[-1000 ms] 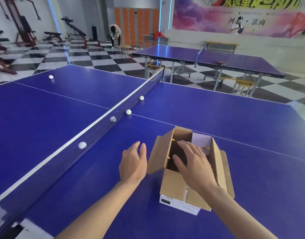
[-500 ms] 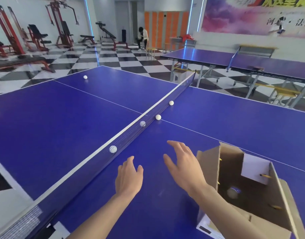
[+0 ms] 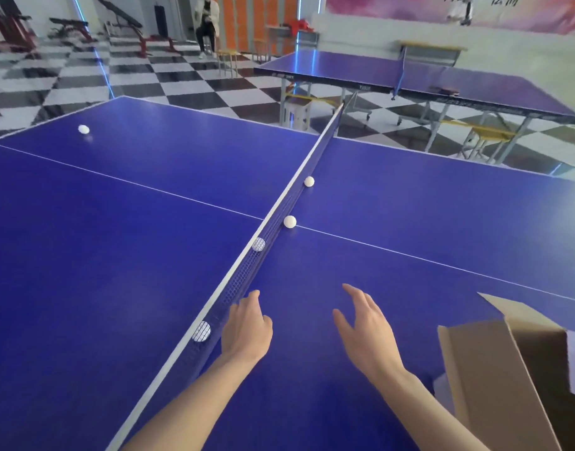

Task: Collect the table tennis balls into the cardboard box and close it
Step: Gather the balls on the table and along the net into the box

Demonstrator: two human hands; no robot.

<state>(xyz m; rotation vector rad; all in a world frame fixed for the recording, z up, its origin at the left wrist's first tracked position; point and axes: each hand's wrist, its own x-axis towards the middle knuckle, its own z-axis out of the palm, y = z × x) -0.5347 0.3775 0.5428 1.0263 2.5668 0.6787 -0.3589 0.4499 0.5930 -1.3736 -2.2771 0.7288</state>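
A black-and-white chequered floor [image 3: 188,89] fills the back of the hall. At 1 o'clock stands a second blue table [image 3: 328,65] with a paddle [image 3: 445,90] on it and yellow stools [image 3: 488,134] beneath. Orange lockers [image 3: 243,21] stand at 12 o'clock, with a person [image 3: 208,24] seated just beside them. Weight benches [image 3: 68,24] stand at 11 o'clock. A pink mural [image 3: 409,8] covers the wall at 1 o'clock.
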